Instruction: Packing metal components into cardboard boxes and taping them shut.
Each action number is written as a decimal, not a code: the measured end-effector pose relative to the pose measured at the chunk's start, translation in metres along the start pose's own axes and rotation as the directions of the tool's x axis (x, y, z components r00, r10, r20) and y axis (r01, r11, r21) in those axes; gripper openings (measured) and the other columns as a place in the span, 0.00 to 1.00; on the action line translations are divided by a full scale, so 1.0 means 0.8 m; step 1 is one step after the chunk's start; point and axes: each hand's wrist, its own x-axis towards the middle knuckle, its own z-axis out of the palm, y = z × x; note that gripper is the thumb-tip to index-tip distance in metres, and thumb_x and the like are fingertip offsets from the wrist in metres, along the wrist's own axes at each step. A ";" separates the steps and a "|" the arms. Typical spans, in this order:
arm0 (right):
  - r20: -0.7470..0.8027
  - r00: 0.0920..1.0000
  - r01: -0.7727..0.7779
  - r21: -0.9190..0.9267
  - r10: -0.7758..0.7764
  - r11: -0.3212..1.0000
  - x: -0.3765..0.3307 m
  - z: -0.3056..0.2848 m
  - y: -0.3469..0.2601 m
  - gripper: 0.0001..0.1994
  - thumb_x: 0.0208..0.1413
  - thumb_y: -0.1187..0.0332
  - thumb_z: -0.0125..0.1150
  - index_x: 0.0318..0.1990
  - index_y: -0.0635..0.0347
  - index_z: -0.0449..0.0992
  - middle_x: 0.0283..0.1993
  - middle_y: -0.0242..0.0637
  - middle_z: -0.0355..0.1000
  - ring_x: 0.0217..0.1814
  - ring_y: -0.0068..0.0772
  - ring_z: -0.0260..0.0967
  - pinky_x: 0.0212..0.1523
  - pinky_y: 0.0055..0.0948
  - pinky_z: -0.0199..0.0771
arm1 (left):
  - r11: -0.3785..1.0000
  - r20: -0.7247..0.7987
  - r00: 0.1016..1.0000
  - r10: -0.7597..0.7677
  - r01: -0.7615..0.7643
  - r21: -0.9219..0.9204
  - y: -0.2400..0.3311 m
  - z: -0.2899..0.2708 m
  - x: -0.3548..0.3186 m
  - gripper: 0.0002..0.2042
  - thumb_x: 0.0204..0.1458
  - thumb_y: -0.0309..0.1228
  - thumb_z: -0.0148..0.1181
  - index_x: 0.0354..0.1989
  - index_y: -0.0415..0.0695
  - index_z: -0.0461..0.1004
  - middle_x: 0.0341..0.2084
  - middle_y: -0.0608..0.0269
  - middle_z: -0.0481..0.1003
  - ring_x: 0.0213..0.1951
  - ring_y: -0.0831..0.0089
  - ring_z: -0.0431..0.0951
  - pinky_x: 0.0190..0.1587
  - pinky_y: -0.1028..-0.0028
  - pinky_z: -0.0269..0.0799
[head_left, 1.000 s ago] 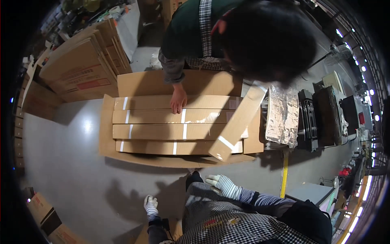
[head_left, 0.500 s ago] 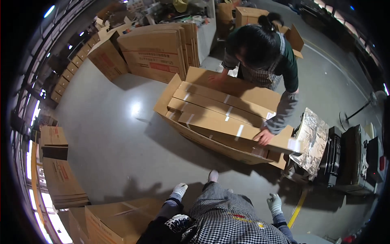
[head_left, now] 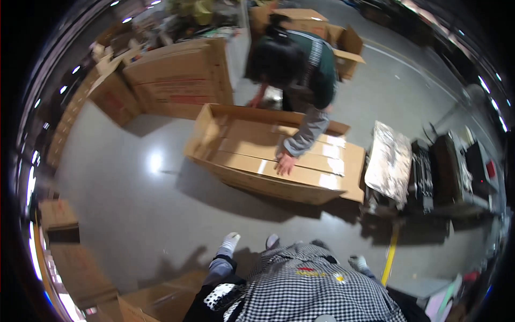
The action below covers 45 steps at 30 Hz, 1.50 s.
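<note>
Left hand fingers: left hand [head_left: 230, 242] in a white glove, low by the checked apron [head_left: 316, 292]; grip cannot be told, nothing seen in it.
Right hand fingers: right hand [head_left: 358, 263], gloved, small at the apron's right edge; grip cannot be told.
Ahead of both: large flat cardboard box [head_left: 268, 155] on the floor, well apart.
On the box: a co-worker's bare hand [head_left: 285, 162] pressed flat.
Right of box: foil-wrapped bundle [head_left: 390, 161].

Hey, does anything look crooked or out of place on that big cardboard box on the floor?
Nothing stands out. The large cardboard box lies flat on the floor, and a co-worker's hand rests on its taped top panels.
</note>
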 end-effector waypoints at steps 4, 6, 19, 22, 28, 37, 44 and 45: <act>-0.098 0.994 0.033 -0.050 -0.038 0.998 -0.017 -0.007 -0.087 0.19 0.49 0.67 0.63 0.49 0.64 0.74 0.45 0.41 0.75 0.45 0.32 0.72 0.46 0.27 0.71 | 0.947 0.037 0.960 -0.279 0.281 -0.154 -0.051 0.017 -0.012 0.16 0.50 0.39 0.57 0.42 0.42 0.76 0.32 0.59 0.78 0.35 0.67 0.77 0.41 0.68 0.71; -0.132 0.991 0.028 0.019 -0.025 0.999 -0.038 -0.019 -0.117 0.20 0.49 0.67 0.63 0.50 0.63 0.73 0.46 0.41 0.75 0.47 0.33 0.72 0.49 0.28 0.70 | 0.897 0.128 0.899 -0.419 0.432 -0.098 -0.050 0.025 -0.017 0.15 0.50 0.38 0.55 0.42 0.43 0.76 0.27 0.61 0.77 0.29 0.70 0.77 0.34 0.67 0.72; 0.083 0.983 -0.169 0.098 0.161 0.981 -0.075 0.003 -0.021 0.18 0.48 0.63 0.62 0.45 0.64 0.75 0.32 0.39 0.76 0.30 0.30 0.73 0.31 0.28 0.74 | 0.991 0.124 0.989 -0.082 0.094 -0.098 -0.027 0.025 0.016 0.17 0.53 0.41 0.54 0.45 0.43 0.75 0.41 0.55 0.77 0.45 0.64 0.75 0.51 0.67 0.68; 0.038 0.977 -0.213 0.161 0.210 0.964 -0.085 -0.003 -0.009 0.16 0.48 0.70 0.64 0.45 0.65 0.75 0.28 0.38 0.75 0.23 0.28 0.70 0.23 0.26 0.71 | 0.997 0.134 0.989 -0.067 0.070 -0.016 0.015 0.035 0.035 0.18 0.53 0.41 0.54 0.45 0.43 0.75 0.43 0.54 0.76 0.48 0.61 0.74 0.53 0.67 0.66; 0.031 0.981 -0.192 0.261 0.191 0.946 -0.061 -0.004 -0.023 0.16 0.48 0.71 0.64 0.46 0.65 0.75 0.32 0.38 0.75 0.27 0.28 0.71 0.26 0.26 0.72 | 0.986 0.173 0.971 -0.168 0.161 0.051 0.020 0.034 0.014 0.18 0.53 0.41 0.55 0.47 0.42 0.74 0.44 0.54 0.76 0.49 0.61 0.74 0.53 0.66 0.66; 0.048 0.998 -0.055 0.243 0.045 0.969 -0.003 -0.010 -0.082 0.17 0.48 0.72 0.62 0.47 0.66 0.74 0.33 0.38 0.75 0.27 0.26 0.70 0.26 0.24 0.71 | 0.971 0.098 0.968 -0.233 0.225 0.085 -0.063 0.047 -0.016 0.16 0.54 0.38 0.55 0.46 0.43 0.74 0.32 0.61 0.78 0.29 0.70 0.76 0.35 0.69 0.72; 0.098 0.995 0.012 0.123 -0.025 0.992 -0.003 -0.027 -0.121 0.17 0.47 0.72 0.61 0.46 0.68 0.73 0.30 0.40 0.74 0.24 0.28 0.70 0.24 0.26 0.72 | 0.961 0.102 0.958 -0.268 0.259 0.092 -0.037 0.042 -0.024 0.17 0.54 0.41 0.52 0.46 0.42 0.75 0.40 0.56 0.76 0.40 0.63 0.75 0.46 0.66 0.69; 0.119 0.993 0.017 0.076 -0.026 0.997 0.004 -0.021 -0.126 0.17 0.48 0.72 0.61 0.46 0.68 0.74 0.30 0.40 0.74 0.24 0.29 0.70 0.24 0.27 0.72 | 0.954 0.100 0.950 -0.297 0.291 0.071 -0.047 0.038 -0.026 0.18 0.53 0.42 0.51 0.45 0.43 0.75 0.45 0.53 0.75 0.50 0.58 0.73 0.53 0.64 0.66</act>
